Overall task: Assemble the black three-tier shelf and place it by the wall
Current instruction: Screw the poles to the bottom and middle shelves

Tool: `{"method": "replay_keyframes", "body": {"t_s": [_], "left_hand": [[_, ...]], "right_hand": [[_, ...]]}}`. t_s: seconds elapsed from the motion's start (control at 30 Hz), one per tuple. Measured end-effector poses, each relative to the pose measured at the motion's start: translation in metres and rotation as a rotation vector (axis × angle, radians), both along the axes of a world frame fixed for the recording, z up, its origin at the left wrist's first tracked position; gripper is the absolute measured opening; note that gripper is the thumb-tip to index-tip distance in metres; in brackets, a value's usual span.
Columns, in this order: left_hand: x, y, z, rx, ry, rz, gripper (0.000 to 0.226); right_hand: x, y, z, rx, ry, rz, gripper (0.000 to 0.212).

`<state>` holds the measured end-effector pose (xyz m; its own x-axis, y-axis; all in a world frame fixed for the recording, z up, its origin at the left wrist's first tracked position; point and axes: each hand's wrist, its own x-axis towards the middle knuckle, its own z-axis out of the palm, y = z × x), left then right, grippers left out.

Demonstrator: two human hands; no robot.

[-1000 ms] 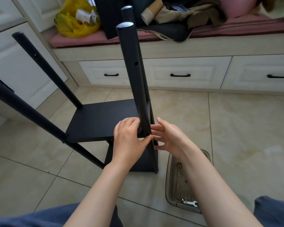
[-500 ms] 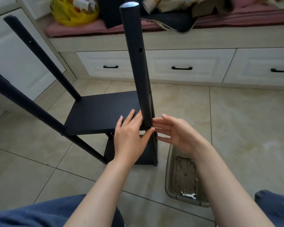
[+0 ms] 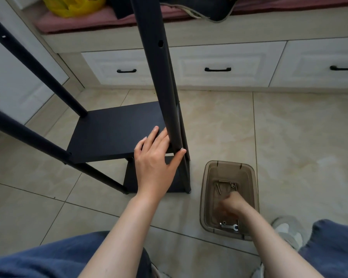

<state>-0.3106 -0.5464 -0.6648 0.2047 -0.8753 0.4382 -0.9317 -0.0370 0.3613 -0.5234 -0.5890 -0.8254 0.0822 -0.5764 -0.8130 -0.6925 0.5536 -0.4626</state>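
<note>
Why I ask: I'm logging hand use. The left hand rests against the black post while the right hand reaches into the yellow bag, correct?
Not quite. The head view shows the right hand down in the brown tub on the floor, not the yellow bag on the bench. The left hand does rest against the black post.

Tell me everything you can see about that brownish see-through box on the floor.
The box is smoky brown translucent plastic, rectangular with rounded corners and open on top. It sits flat on the beige tile floor, right of the black shelf and apart from it. Inside lie a few bolts at the far end and a small silver wrench at the near end. The right hand is inside it, too blurred to judge.
</note>
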Motion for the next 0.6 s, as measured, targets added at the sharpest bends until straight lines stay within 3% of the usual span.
{"method": "replay_keyframes", "body": {"t_s": [0.17, 0.6], "left_hand": [[-0.001, -0.001, -0.001, -0.019, -0.001, 0.011, 0.05], [-0.002, -0.002, -0.004, -0.074, -0.046, 0.018, 0.046]], "right_hand": [[0.001, 0.015, -0.034, -0.033, 0.239, 0.145, 0.032], [0.007, 0.025, -0.064, -0.071, 0.381, 0.216, 0.035]]}}
